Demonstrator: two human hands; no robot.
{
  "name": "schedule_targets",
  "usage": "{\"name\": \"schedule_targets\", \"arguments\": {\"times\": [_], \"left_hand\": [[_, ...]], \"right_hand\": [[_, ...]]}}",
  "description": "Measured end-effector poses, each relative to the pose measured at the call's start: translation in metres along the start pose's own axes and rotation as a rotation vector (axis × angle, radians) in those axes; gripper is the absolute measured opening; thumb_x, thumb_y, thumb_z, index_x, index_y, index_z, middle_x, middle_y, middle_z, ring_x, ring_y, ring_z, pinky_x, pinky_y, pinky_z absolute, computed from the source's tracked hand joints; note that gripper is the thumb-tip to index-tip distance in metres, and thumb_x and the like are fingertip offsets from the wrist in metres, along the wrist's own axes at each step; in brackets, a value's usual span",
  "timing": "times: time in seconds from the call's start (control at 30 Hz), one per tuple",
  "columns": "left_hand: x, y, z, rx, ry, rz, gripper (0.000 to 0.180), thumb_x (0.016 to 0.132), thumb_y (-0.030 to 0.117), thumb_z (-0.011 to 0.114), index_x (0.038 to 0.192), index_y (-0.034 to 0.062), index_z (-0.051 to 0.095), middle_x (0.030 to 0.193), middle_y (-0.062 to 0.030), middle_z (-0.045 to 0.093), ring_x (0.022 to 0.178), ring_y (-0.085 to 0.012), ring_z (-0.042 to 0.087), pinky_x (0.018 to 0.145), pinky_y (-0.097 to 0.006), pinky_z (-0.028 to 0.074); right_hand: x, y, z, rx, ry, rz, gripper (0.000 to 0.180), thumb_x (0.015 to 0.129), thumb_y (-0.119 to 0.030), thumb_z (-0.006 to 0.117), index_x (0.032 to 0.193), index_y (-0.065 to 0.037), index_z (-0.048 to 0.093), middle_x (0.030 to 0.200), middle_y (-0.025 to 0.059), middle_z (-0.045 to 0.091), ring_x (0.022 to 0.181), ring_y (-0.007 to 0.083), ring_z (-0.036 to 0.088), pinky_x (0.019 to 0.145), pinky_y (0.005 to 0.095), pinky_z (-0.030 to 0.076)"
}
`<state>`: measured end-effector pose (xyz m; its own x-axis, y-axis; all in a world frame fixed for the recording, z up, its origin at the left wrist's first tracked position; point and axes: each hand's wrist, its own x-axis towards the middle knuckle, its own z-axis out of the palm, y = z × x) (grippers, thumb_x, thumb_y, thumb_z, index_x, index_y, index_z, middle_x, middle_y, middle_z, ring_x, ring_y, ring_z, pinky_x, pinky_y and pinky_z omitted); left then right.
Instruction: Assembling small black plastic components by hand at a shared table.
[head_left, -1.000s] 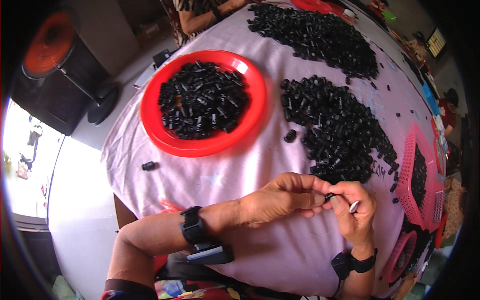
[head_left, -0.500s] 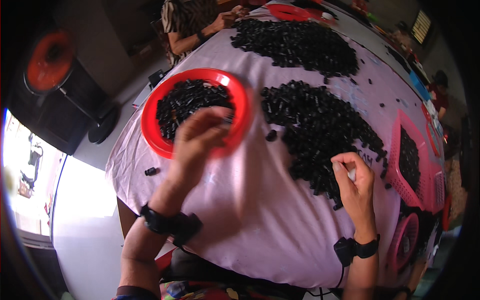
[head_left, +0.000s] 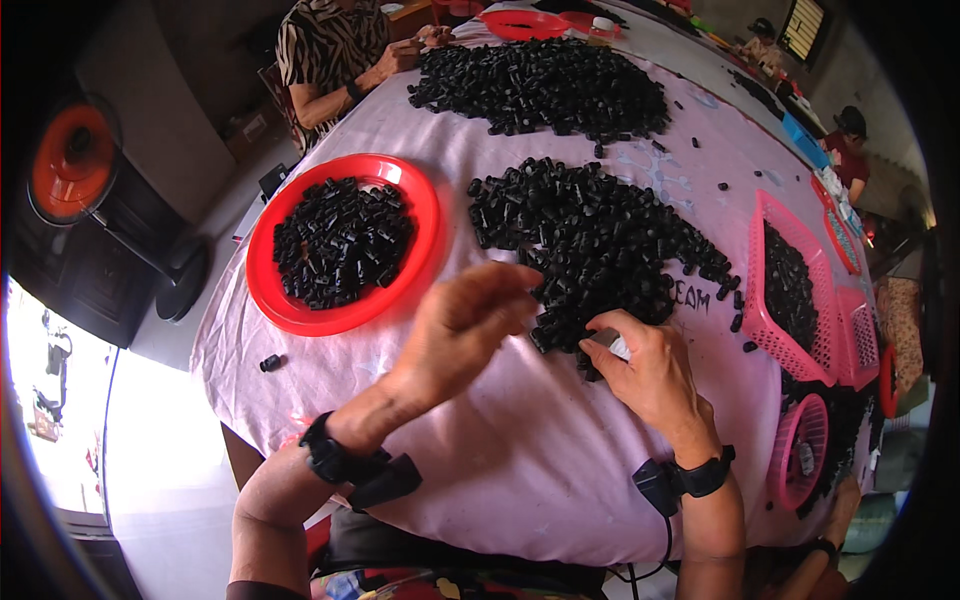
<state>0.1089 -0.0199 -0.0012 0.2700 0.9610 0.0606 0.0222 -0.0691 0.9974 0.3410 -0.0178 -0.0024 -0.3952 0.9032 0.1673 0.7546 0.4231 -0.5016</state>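
Note:
Small black cylindrical pieces lie in a heap [head_left: 600,235] in front of me on the cloth-covered table. My left hand [head_left: 465,325] hovers by the heap's near left edge, slightly blurred, fingers half bent and apart, with nothing visible in them. At the heap's near edge, my right hand [head_left: 650,375] keeps a small white object [head_left: 620,348] against its palm, mostly hidden by the fingers. Its thumb and forefinger are curved apart beside the black pieces. To the left, a round red tray [head_left: 432,235] holds many more of these pieces.
One loose piece [head_left: 270,363] lies near the left table edge. A second heap [head_left: 540,85] is farther back, near a person in a striped top [head_left: 335,50]. Pink baskets [head_left: 790,350] stand at right. A fan [head_left: 75,155] is at far left.
My left hand has moved right, away from over the red tray to the heap. My right hand has shifted left along the heap's near edge, its thumb and forefinger now parted. The view has shifted slightly.

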Motion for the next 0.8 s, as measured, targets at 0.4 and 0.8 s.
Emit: {"name": "schedule_targets", "arguments": {"times": [0.4, 0.8], "left_hand": [[0.001, -0.027, 0.019, -0.625, -0.217, -0.226, 0.031, 0.091, 0.004, 0.060, 0.121, 0.0053, 0.051, 0.109, -0.0063, 0.062, 0.096, -0.0125, 0.062, 0.083, -0.027, 0.051], [-0.001, -0.027, 0.014, -0.712, -0.205, -0.256, 0.022, 0.089, 0.003, 0.063, 0.110, 0.0016, 0.055, 0.101, -0.0069, 0.063, 0.089, -0.0101, 0.061, 0.077, -0.024, 0.050]], "right_hand": [[0.003, -0.016, 0.006, 0.685, 0.068, 0.069, 0.020, 0.089, -0.013, 0.066, 0.106, -0.002, 0.067, 0.070, -0.0010, 0.064, 0.060, 0.0003, 0.050, 0.052, 0.0191, 0.040], [0.000, -0.007, 0.011, 0.636, 0.083, -0.021, 0.022, 0.085, -0.001, 0.065, 0.107, -0.002, 0.066, 0.065, -0.0047, 0.060, 0.050, -0.0026, 0.040, 0.048, 0.0149, 0.034]]}}
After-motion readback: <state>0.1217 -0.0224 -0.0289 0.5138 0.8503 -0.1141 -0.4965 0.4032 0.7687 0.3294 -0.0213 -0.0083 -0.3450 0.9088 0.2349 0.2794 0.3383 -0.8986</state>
